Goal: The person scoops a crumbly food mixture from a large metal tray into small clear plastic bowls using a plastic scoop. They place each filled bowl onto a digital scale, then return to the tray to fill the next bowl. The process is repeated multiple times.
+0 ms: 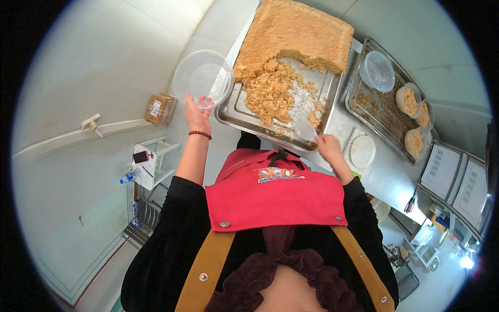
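Note:
My left hand point(199, 113) holds up a round clear plastic tub point(203, 80) beside the left edge of a large metal tray point(234, 117). No food shows inside that tub. My right hand point(330, 147) grips a pale scoop point(305, 130) by its handle, low over the tray's near right corner. In the tray lies a golden-brown crumbly food slab point(298, 29), whole at the far end. Its near side is broken into loose crumbs point(271, 95), heaped on the left, with bare metal showing to their right.
At right, a second metal tray point(380, 105) holds an unfilled-looking plastic tub point(377, 72) and several tubs of crumbs point(414, 142). A kitchen scale point(361, 151) sits between the trays. Scissors point(410, 202) lie at the table's edge. A cardboard box point(161, 108) and white stand point(150, 171) are left.

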`<state>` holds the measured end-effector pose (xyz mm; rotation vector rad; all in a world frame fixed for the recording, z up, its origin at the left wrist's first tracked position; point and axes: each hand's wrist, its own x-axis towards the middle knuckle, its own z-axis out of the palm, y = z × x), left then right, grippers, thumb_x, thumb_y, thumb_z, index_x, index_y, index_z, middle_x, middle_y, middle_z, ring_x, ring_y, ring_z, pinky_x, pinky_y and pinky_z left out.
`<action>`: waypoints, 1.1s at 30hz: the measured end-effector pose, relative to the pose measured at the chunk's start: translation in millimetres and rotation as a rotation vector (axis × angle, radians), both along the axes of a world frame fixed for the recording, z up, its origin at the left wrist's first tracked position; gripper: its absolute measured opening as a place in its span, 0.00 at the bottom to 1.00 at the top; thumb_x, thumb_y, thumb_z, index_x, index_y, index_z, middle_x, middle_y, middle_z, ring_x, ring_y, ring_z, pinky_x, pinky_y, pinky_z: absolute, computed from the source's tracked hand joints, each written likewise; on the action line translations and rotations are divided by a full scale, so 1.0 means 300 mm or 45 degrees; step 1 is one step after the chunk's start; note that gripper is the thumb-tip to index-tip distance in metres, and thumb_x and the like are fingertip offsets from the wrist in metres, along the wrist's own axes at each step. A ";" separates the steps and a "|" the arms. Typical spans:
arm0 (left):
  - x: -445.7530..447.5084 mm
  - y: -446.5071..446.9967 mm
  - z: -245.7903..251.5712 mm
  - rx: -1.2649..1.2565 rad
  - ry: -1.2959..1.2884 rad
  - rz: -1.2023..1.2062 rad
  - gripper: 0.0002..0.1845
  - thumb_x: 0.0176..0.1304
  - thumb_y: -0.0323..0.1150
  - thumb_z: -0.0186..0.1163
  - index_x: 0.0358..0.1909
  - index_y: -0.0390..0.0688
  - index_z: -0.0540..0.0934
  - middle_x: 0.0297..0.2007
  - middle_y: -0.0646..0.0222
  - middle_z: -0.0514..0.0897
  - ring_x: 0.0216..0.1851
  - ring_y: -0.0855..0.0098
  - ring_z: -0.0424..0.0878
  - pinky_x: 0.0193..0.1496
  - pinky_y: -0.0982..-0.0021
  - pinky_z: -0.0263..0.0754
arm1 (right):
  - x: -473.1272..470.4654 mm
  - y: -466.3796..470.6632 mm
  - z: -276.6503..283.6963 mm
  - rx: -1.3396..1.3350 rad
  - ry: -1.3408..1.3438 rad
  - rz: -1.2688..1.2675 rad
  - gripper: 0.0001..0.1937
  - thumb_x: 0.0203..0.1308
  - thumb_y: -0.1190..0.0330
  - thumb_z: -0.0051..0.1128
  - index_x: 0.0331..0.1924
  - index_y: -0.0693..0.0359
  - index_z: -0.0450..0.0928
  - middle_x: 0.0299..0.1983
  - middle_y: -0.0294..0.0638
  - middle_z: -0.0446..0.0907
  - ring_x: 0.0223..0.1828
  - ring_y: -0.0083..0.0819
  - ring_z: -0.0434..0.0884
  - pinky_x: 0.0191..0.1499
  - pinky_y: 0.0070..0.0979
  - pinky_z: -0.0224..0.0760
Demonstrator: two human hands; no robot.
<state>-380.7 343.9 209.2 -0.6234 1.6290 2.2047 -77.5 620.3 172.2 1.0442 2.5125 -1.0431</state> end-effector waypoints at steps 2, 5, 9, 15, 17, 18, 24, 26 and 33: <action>-0.031 -0.018 -0.009 -0.027 -0.041 -0.086 0.36 0.70 0.50 0.51 0.72 0.44 0.53 0.56 0.52 0.70 0.49 0.58 0.76 0.51 0.58 0.77 | -0.040 -0.092 -0.037 -0.084 -0.014 -0.123 0.19 0.65 0.57 0.49 0.31 0.65 0.82 0.27 0.53 0.81 0.28 0.48 0.81 0.34 0.40 0.71; -0.045 -0.032 0.015 -0.088 -0.063 -0.260 0.37 0.68 0.51 0.54 0.72 0.49 0.54 0.53 0.58 0.68 0.48 0.60 0.77 0.47 0.59 0.78 | -0.198 -0.189 -0.109 -0.551 0.127 -0.587 0.18 0.66 0.59 0.48 0.29 0.66 0.79 0.20 0.44 0.77 0.18 0.34 0.75 0.23 0.32 0.66; -0.035 -0.042 0.080 -0.217 -0.014 -0.582 0.38 0.66 0.52 0.57 0.72 0.54 0.53 0.51 0.64 0.67 0.50 0.62 0.76 0.45 0.58 0.77 | -0.380 -0.199 -0.146 -1.029 0.387 -1.055 0.13 0.70 0.62 0.45 0.30 0.60 0.72 0.17 0.31 0.68 0.12 0.19 0.62 0.14 0.21 0.49; 0.001 -0.009 0.094 -0.403 -0.098 -0.753 0.42 0.66 0.52 0.57 0.75 0.53 0.48 0.61 0.63 0.67 0.50 0.61 0.76 0.46 0.55 0.77 | -0.439 -0.141 -0.130 -1.287 0.610 -1.031 0.12 0.73 0.62 0.43 0.32 0.57 0.70 0.18 0.29 0.65 0.13 0.15 0.57 0.14 0.18 0.46; 0.025 0.011 0.088 -0.450 -0.083 -0.752 0.43 0.64 0.51 0.59 0.75 0.51 0.50 0.60 0.59 0.67 0.50 0.61 0.76 0.45 0.55 0.78 | -0.428 -0.122 -0.117 -1.273 0.628 -0.991 0.11 0.74 0.61 0.43 0.34 0.57 0.69 0.18 0.28 0.64 0.13 0.14 0.55 0.15 0.16 0.44; 0.036 0.022 0.086 -0.476 -0.074 -0.753 0.43 0.64 0.51 0.61 0.75 0.51 0.51 0.60 0.57 0.67 0.50 0.61 0.76 0.45 0.55 0.79 | -0.419 -0.112 -0.107 -1.282 0.625 -0.964 0.11 0.74 0.61 0.44 0.35 0.56 0.69 0.18 0.28 0.63 0.13 0.14 0.54 0.16 0.16 0.43; 0.080 0.128 0.096 -0.552 0.013 -0.876 0.42 0.65 0.54 0.58 0.75 0.54 0.51 0.64 0.63 0.67 0.48 0.65 0.75 0.44 0.55 0.76 | -0.372 -0.085 0.037 -0.227 0.752 -0.353 0.12 0.73 0.61 0.44 0.40 0.60 0.75 0.21 0.38 0.76 0.20 0.30 0.76 0.24 0.29 0.68; 0.105 0.170 0.101 -0.424 0.033 -0.937 0.42 0.65 0.55 0.57 0.75 0.54 0.51 0.65 0.62 0.66 0.47 0.66 0.75 0.44 0.56 0.76 | -0.378 -0.113 0.116 0.157 0.716 -0.114 0.11 0.72 0.61 0.45 0.42 0.59 0.75 0.24 0.43 0.79 0.24 0.41 0.80 0.28 0.37 0.71; 0.150 0.231 0.069 -0.124 -0.223 -0.832 0.34 0.69 0.52 0.49 0.73 0.58 0.54 0.43 0.70 0.66 0.43 0.67 0.77 0.45 0.53 0.78 | -0.365 -0.143 0.426 0.539 0.371 0.155 0.10 0.68 0.61 0.49 0.40 0.55 0.80 0.29 0.47 0.82 0.32 0.49 0.82 0.34 0.44 0.73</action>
